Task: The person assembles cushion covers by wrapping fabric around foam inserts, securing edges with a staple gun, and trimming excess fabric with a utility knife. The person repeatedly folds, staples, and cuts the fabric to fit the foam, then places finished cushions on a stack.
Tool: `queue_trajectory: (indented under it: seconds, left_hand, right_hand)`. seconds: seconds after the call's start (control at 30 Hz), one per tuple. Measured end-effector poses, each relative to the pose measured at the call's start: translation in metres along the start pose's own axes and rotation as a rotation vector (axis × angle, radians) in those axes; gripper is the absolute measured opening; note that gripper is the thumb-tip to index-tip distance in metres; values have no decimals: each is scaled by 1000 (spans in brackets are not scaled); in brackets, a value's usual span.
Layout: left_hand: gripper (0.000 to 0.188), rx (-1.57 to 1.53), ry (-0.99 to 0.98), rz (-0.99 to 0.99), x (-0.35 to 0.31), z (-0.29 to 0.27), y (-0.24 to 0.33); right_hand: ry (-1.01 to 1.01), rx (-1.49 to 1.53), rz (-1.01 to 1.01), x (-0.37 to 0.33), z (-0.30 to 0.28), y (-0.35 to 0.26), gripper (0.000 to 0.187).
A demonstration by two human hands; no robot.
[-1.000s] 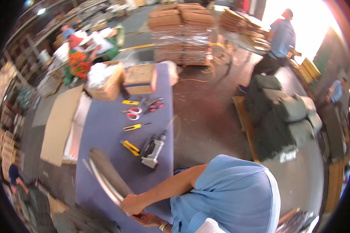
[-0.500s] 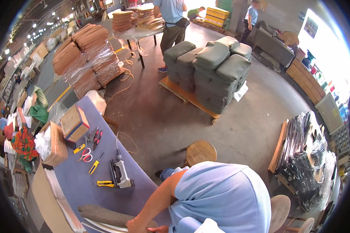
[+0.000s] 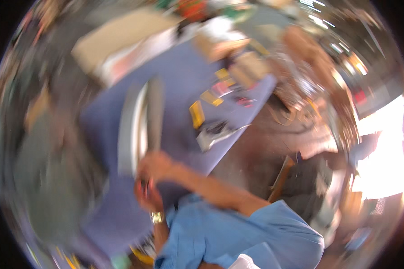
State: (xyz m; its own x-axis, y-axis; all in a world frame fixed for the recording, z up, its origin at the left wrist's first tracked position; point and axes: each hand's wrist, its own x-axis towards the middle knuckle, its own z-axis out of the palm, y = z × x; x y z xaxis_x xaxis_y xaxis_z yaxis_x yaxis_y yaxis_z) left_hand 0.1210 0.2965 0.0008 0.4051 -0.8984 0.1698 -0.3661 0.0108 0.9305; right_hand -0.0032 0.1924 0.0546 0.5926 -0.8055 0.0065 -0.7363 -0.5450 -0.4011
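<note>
Head view: the grey-brown padded piece [image 3: 155, 110], with white strips [image 3: 141, 127] along its left side, extends over the blue bench [image 3: 184, 76], its near end pinched in the right hand [image 3: 156, 167]. The left hand [image 3: 149, 196] sits just below, its grip blurred beyond telling. The piece appears light, soft-faced and fairly stiff lengthwise; gripping padding and strips together, with mid-length support, should limit slipping.

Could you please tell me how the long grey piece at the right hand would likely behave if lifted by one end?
The long grey piece would probably be fairly stiff, since it runs nearly straight beyond the right hand. Its dull, shineless surface suggests it may not be slippery, though blur hides the texture.
</note>
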Motion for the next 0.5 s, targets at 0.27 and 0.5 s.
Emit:
queue_trajectory:
  seconds: [0.27, 0.5]
  left_hand:
    - [45, 100, 6, 130, 6, -19, 20]
    - [46, 200, -36, 75, 14, -16, 28]
  right_hand:
    - [142, 461, 100, 0, -24, -19, 26]
    - [133, 570, 80, 7, -18, -13, 25]
